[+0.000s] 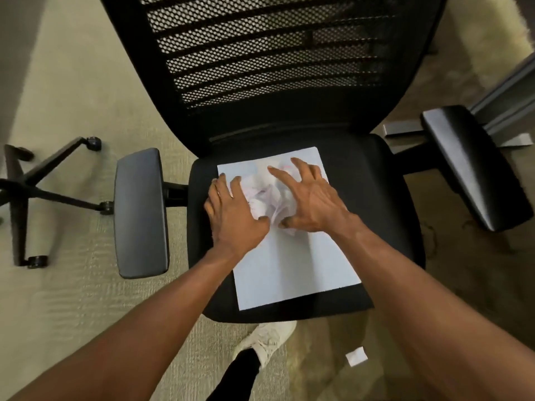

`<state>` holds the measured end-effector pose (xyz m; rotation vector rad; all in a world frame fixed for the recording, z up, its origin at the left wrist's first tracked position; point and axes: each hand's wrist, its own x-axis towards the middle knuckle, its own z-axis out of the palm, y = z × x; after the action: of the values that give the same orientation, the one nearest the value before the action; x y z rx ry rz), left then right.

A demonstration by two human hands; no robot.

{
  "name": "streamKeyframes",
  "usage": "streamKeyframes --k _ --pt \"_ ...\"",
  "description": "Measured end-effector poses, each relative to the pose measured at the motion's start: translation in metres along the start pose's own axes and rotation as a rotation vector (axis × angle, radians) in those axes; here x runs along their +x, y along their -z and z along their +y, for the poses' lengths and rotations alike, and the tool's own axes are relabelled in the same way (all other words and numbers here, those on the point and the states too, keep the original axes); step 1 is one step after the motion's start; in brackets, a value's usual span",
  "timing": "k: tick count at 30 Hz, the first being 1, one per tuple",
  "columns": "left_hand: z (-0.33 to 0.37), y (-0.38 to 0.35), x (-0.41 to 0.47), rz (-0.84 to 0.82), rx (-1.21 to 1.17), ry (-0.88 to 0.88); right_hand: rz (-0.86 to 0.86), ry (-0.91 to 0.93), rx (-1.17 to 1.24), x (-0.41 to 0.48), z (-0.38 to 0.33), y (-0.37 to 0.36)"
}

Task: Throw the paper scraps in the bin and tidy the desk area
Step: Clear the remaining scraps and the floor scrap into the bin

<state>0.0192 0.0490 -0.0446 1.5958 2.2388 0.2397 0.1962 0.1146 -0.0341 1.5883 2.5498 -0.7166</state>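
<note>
1. On the carpet at far left, the wheeled base of a second chair [26,195] stands well apart from the work. It is not part of the present step.
2. Left armrest [141,212] of the black office chair [260,68] is bare.
3. Left hand [234,215] lies flat on the seat, fingers spread and apart, thumb touching the crumpled paper scraps [267,204]. It closes on nothing yet.
4. Scraps sit in a loose pile between the two hands, on top of a flat white sheet [292,261] that covers the middle of the seat. Judged light, soft and springy: they crush easily and weigh almost nothing, so single bits could slip out of a loose grip.
5. Best hold, as I judge it: scoop from both sides and squeeze into one ball. Lifting the sheet by its long edges as a tray is another option, though thin paper sags.
6. Right hand [311,202] arches over the pile, fingers splayed and apart, thumb tip touching the near edge of the scraps. No closed grip.
7. Right armrest [474,166] is bare.
8. Lower right on the floor, one small white scrap [356,356] lies alone beside a white shoe [267,341]. No bin is in view.
</note>
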Motion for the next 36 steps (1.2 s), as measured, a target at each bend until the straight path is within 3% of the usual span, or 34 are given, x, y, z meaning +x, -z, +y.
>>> streamKeyframes --k 3,12,31,36 --pt "-0.012 -0.006 0.01 -0.157 -0.01 -0.01 -0.082 0.025 -0.102 0.028 -0.008 0.0" --pt "-0.027 -0.016 0.027 -0.119 0.221 -0.169 -0.206 0.015 -0.28 0.057 -0.022 0.001" --pt "-0.002 -0.023 0.014 -0.094 0.057 -0.144 0.041 -0.152 0.115 0.013 -0.022 -0.026" --pt "0.01 -0.02 0.01 -0.121 0.122 -0.173 0.134 -0.235 0.2 -0.004 -0.018 -0.041"
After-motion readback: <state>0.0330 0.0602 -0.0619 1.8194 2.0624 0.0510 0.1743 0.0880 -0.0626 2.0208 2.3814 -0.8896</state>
